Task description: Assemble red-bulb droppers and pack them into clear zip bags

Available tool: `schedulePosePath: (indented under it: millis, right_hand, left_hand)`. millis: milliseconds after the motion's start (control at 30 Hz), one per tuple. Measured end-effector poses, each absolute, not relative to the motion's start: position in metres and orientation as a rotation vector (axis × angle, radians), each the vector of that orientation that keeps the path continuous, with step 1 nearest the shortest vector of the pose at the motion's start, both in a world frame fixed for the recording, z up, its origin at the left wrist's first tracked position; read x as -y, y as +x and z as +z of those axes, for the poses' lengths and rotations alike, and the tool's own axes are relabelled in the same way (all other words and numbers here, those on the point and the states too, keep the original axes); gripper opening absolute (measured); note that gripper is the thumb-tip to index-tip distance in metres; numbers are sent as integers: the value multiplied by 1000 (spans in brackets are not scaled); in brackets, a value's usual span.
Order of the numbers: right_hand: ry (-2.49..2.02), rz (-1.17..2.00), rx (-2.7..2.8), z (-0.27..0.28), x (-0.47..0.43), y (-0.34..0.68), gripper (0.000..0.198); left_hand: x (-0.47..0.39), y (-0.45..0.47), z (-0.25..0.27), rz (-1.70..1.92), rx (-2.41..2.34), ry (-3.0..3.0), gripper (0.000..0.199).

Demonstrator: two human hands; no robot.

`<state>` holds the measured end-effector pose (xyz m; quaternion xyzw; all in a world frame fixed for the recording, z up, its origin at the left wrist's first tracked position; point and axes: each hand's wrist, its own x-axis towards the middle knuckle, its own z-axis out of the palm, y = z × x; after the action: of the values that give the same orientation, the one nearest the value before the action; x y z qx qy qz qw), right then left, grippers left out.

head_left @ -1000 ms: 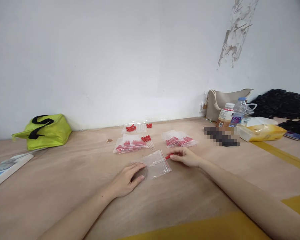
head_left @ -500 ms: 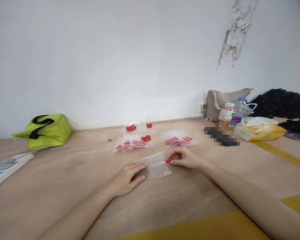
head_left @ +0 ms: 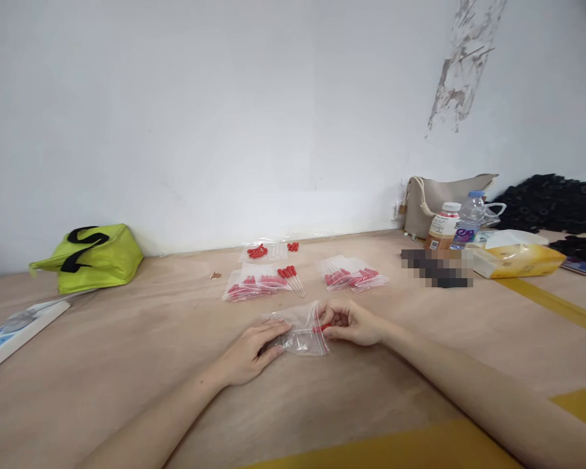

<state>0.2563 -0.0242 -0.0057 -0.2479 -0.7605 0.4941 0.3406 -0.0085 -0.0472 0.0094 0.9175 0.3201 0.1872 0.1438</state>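
A clear zip bag (head_left: 303, 340) lies on the table between my hands, its zip end to the right and its middle bulging. My left hand (head_left: 254, 352) rests on the bag's left end with fingers stretched out and thumb apart. At the bag's mouth, my right hand (head_left: 349, 323) pinches a dropper by its red bulb (head_left: 323, 327); the thin stem points left into the bag. Several loose red-bulbed droppers (head_left: 291, 280) lie farther back. Beside them are filled bags of droppers (head_left: 256, 285), with another group of filled bags (head_left: 354, 273) to the right.
Near the wall lies a bag with red bulbs and clear tubes (head_left: 272, 251). A yellow-green pouch (head_left: 102, 260) sits at left. On the right stand a juice bottle (head_left: 444, 228), a water bottle (head_left: 470, 218), a tissue pack (head_left: 517, 257), a beige bag (head_left: 420, 195) and a black heap (head_left: 551, 202).
My right hand has moved slightly left and toward me, bringing the dropper farther into the bag. The bag now bulges and bends near its mouth. My left hand has stayed nearly still.
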Motion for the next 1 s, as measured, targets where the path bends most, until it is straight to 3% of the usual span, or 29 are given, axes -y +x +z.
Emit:
schedulePosePath:
  millis: [167,533,733,800,933,1000]
  right_hand:
    - [-674,1482,1862,-12,23,252,28]
    - [-803,1210,2048,-7,7,271,31]
    - [-835,936,2189,-2,12,265,44]
    - [-868,967,2131,-1,14,264,45]
    - [-963,1202,1891,-5,13,263,28]
    - [-1045,1260,1750,-9,11,261,33]
  left_hand:
    - [48,-8,10,537,-928,2657,39]
    - [45,-16,9,595,-947,2574,32]
    - [44,-16,8,589,-954,2583,32]
    - [44,-16,8,593,-964,2585,33]
    - [42,-17,6,610,-981,2585,33]
    - [41,-18,6,605,-972,2586,32]
